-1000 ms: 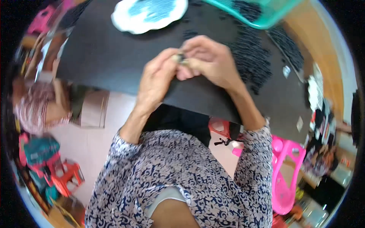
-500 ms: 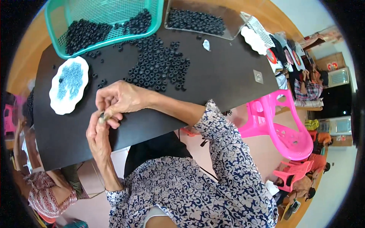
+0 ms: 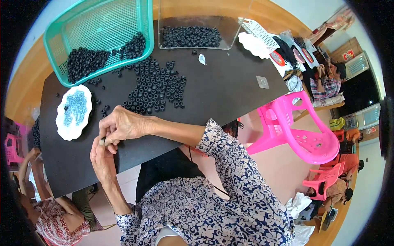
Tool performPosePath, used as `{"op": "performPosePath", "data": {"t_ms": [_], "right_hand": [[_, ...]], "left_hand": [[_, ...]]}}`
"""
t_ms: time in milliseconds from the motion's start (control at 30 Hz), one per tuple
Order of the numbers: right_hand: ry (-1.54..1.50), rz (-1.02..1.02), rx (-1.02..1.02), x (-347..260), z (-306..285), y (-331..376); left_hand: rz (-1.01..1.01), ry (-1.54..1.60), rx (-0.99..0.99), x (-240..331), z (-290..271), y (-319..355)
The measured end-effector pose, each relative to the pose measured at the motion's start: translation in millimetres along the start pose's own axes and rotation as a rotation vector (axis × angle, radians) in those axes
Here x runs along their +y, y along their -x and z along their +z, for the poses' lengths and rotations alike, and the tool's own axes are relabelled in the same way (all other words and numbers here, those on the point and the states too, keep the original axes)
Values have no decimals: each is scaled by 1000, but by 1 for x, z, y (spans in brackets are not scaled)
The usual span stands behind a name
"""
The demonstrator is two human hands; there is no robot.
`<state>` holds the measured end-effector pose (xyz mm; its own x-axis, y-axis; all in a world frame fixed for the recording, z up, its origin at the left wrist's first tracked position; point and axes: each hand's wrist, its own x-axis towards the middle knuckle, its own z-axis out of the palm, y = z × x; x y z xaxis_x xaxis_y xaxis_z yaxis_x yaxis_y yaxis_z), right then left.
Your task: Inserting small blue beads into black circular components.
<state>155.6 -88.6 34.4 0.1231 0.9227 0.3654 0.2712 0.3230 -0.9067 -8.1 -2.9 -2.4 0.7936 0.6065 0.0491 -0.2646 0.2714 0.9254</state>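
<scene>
Both hands meet over the front of the black table (image 3: 221,92). My left hand (image 3: 101,158) and my right hand (image 3: 123,125) pinch one small black ring (image 3: 101,142) between their fingertips. A loose heap of black rings (image 3: 158,88) lies just beyond my right hand. Left of the hands stands a white scalloped plate (image 3: 74,110) with several small light-blue pieces on it.
A teal mesh basket (image 3: 98,28) with black rings and a clear box (image 3: 197,28) of rings stand at the far edge. A pink plastic chair (image 3: 303,131) is on my right. Other people sit at the lower left and far right.
The camera view swung and rotated, so the table now shows from another angle. My hands stay together on the small ring near the white plate.
</scene>
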Motion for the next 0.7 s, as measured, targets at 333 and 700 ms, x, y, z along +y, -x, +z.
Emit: {"op": "performPosePath", "data": {"t_ms": [333, 700], "right_hand": [[48, 4, 67, -9, -1, 7], [111, -194, 220, 4, 8, 9]], "left_hand": [[49, -47, -77, -1, 6, -4], [12, 15, -89, -3, 1, -6]]}}
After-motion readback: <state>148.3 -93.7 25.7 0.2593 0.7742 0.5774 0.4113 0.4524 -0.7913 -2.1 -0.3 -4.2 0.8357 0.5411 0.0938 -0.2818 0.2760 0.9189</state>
